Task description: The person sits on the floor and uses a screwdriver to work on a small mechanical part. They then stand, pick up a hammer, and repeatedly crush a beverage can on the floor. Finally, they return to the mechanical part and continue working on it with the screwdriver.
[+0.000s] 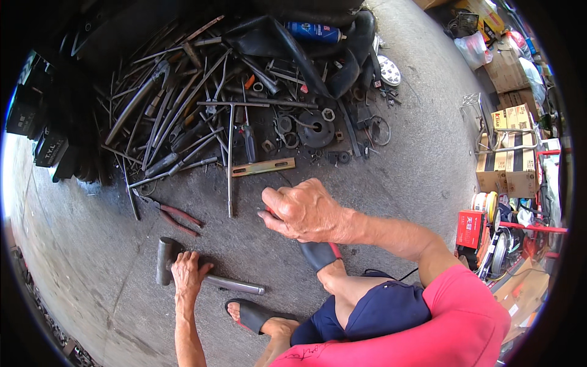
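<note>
On the concrete floor lies a hammer (235,284) with a thick steel head and a shiny metal handle. My left hand (188,270) is closed over its handle, close to the head. In front of my body, my right hand (306,210) is in a fist. A bit of red shows at its fingers, but what it grips is mostly hidden. Red-handled pliers (179,219) lie with jaws apart beyond the hammer. Farther off are a long T-handle wrench (230,165), a slotted metal bar (264,167) and a screwdriver (249,144).
A heap of wrenches and rods (171,116) spreads across the far left, with black rubber (287,52) and a blue spray can (313,32) behind. Cardboard boxes (507,150) and a red box (470,229) stand at the right. My sandalled feet (254,315) are close to the hammer.
</note>
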The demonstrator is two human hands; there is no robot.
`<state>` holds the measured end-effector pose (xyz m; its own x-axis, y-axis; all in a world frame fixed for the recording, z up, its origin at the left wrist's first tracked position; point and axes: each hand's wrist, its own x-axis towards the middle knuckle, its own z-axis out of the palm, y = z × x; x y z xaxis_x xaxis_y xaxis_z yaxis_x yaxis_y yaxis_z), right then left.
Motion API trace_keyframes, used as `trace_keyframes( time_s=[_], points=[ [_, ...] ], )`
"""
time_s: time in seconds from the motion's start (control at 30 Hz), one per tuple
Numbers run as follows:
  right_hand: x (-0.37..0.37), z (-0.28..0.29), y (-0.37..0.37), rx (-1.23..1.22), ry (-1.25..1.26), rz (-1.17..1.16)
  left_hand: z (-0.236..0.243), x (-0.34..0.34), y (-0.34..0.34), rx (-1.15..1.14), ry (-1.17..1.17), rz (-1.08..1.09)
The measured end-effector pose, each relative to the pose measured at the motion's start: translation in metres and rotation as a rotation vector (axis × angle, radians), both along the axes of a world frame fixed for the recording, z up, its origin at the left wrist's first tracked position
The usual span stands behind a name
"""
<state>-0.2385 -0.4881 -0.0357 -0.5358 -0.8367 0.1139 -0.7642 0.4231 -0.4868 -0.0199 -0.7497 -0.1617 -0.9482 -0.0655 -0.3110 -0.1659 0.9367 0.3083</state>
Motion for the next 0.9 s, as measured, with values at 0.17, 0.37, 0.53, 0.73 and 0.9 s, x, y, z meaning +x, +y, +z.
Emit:
trace_keyframes(
  time_s=[0.17, 0.37, 0.53, 0.73, 0.9],
  points=[
    [-0.001, -0.002, -0.001, -0.009, 0.002, -0.009, 0.01, 0.005, 0.002, 0.044, -0.043, 0.066],
    [-0.005, -0.003, -0.007, 0.033, 0.01, -0.034, -0.007, 0.014, 0.031, -0.087, 0.053, 0.29],
    [-0.003, 0.0, -0.012, 0.04, 0.043, -0.01, -0.016, 0.009, 0.05, 0.001, 0.083, 0.441],
    [0.001, 0.004, -0.017, 0.035, 0.037, 0.026, 0.001, -0.011, 0.054, 0.382, 0.088, 0.681],
    [0.005, 0.003, -0.019, 0.005, 0.062, 0.046, 0.08, -0.101, 0.049, 0.766, 0.336, 0.561]
  ],
)
